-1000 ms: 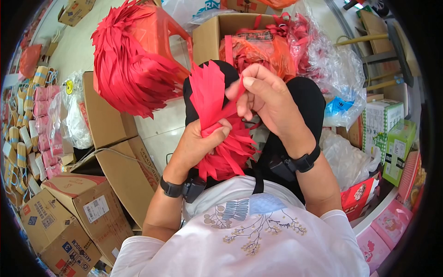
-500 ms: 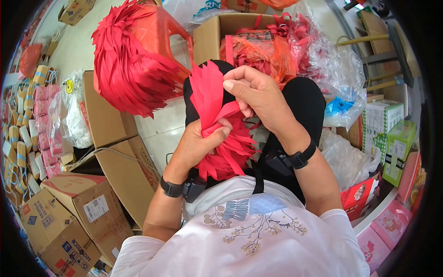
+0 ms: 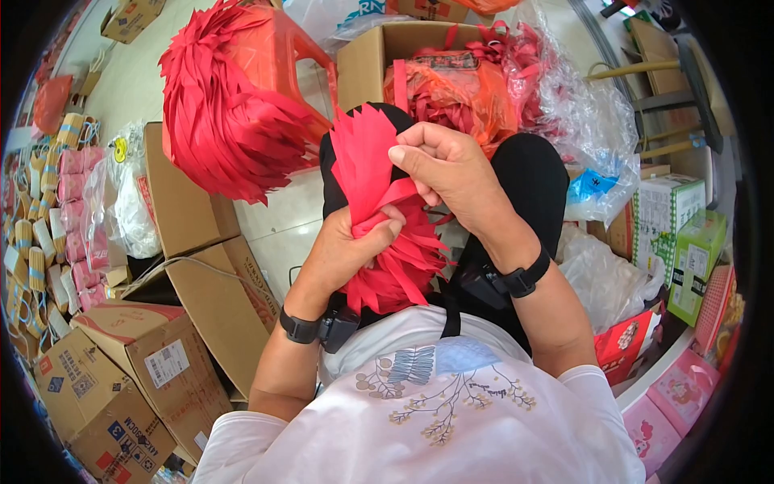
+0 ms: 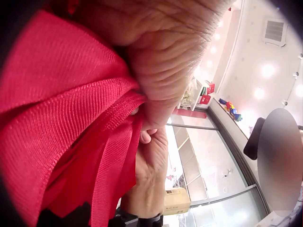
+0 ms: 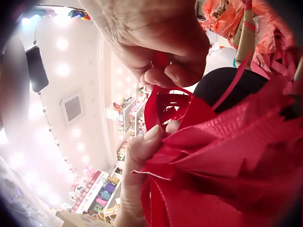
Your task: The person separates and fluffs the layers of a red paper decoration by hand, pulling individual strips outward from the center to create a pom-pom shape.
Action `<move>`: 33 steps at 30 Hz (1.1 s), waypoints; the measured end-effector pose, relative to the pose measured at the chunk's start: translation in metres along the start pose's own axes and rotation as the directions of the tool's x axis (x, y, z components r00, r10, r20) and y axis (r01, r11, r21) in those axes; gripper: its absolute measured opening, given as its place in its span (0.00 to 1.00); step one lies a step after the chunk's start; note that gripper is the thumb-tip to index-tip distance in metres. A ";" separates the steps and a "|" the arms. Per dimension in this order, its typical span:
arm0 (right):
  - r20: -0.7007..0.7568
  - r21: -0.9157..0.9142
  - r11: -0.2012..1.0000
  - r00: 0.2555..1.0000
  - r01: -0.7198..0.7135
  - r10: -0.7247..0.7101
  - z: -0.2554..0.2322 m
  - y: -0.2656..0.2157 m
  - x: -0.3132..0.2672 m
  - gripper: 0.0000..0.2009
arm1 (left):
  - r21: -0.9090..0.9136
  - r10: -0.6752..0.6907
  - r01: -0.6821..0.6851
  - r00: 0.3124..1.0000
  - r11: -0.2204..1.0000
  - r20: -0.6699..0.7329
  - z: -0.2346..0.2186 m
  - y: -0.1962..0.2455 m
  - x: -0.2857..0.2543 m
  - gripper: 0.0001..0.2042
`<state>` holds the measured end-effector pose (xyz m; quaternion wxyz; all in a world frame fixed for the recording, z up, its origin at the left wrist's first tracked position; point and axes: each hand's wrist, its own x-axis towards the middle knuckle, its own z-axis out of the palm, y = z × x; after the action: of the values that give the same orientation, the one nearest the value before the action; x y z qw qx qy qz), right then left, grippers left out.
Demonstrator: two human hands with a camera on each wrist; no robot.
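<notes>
My left hand [image 3: 347, 250] grips a bundle of red ribbon strips [image 3: 363, 153] at its middle, thumb pressed across it. Cut, pointed ends fan upward above that hand, and more strips spread below it over the lap. Just to the right, my right hand [image 3: 455, 169] has its fingers curled, thumb against the index finger, beside the upright ends. In the right wrist view, a looped red strip [image 5: 151, 111] runs from its fingers down to the left thumb, and a bit of red shows between the curled fingers. The left wrist view shows folded ribbed ribbon [image 4: 71, 109] close under the left hand.
A large red ribbon bundle [image 3: 230, 137] drapes over a red plastic stool [image 3: 270, 52] ahead on the left. An open cardboard box [image 3: 360, 73] holds an orange bag [image 3: 476, 89] and loose red strips. Cardboard cartons [image 3: 149, 347] line the left; clear plastic wrap [image 3: 597, 121] lies right.
The right hand has moved a little left, drawing its strip toward the upright ends, then stayed nearly still over the last half second. The left hand keeps its grip in place.
</notes>
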<state>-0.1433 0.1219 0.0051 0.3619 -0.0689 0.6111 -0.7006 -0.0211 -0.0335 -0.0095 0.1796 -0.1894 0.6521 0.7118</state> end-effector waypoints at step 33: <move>0.002 -0.096 0.959 0.964 0.267 -0.268 -0.024 -0.005 -0.028 0.07 | -0.049 0.008 -0.009 1.000 0.999 -0.014 0.000 0.002 -0.003 0.09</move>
<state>-0.1376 0.1581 0.0135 0.2570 -0.1642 0.6309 -0.7134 -0.0193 -0.0335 -0.0066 0.1674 -0.1960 0.6364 0.7270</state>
